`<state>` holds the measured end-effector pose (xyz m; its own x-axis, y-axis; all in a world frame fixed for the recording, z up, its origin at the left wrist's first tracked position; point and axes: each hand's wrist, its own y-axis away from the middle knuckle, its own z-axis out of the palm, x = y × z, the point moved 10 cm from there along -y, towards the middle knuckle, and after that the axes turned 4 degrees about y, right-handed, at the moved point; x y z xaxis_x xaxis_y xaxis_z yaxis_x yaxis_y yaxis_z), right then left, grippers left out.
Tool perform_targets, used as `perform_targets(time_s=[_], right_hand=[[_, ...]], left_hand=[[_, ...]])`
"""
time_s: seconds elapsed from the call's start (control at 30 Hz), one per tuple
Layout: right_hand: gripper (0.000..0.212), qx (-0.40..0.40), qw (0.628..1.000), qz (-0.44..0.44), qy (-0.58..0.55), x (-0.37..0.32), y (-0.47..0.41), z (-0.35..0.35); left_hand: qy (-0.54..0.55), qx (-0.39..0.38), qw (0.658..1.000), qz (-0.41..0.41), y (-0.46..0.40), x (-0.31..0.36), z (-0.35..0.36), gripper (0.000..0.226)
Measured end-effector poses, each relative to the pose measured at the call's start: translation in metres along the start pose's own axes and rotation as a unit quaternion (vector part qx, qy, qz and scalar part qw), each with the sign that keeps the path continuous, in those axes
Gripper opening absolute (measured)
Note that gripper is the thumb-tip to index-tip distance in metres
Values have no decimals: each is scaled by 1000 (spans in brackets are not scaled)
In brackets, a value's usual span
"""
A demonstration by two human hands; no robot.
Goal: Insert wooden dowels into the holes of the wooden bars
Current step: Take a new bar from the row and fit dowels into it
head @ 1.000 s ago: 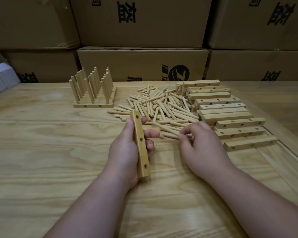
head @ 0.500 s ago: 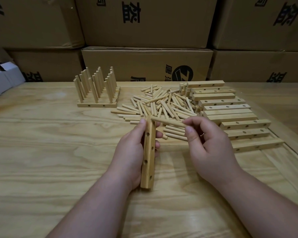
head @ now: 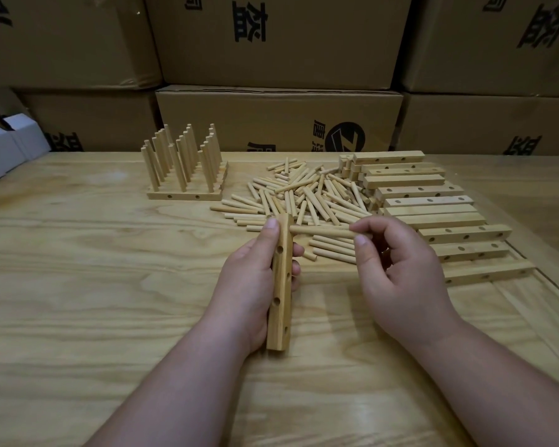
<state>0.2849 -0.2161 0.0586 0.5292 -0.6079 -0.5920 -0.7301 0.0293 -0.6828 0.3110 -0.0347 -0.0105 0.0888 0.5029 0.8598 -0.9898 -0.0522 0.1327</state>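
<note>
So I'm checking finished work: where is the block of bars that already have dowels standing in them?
In the head view the finished block sits far left on the table, left of the loose dowel pile, before the cardboard boxes.

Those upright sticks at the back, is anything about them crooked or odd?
Slightly. In the finished bars with dowels, several pegs lean left rather than standing straight, most plainly the front-left ones; wide-angle distortion may add to it. Nothing looks broken. The loose dowel pile is just a jumbled heap.

Storeroom or small workshop — printed cartons (head: 271, 40) stacked wall-high behind wooden bench (head: 78, 285); dowels (head: 307, 195), drilled bars (head: 430, 201) in batches — assembly piecework.
</note>
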Motion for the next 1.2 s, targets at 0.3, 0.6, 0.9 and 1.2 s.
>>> perform_targets(time_s=[0.3, 0.6, 0.9, 1.2], right_hand=[[17, 0, 1000, -26, 10, -5, -6, -7], [11, -43, 997, -50, 50, -9, -9, -7], [20, -77, 985, -119, 95, -24, -8, 5], [13, -110, 992, 40, 48, 6, -4, 7]], left_hand=[[-1, -22, 1000, 3, 1, 2, 2, 34], [-14, -21, 999, -27, 2, -1, -1, 39], [-98, -51, 994, 3, 8, 1, 7, 43], [-153, -63, 986, 17, 6, -4, 8, 46]])
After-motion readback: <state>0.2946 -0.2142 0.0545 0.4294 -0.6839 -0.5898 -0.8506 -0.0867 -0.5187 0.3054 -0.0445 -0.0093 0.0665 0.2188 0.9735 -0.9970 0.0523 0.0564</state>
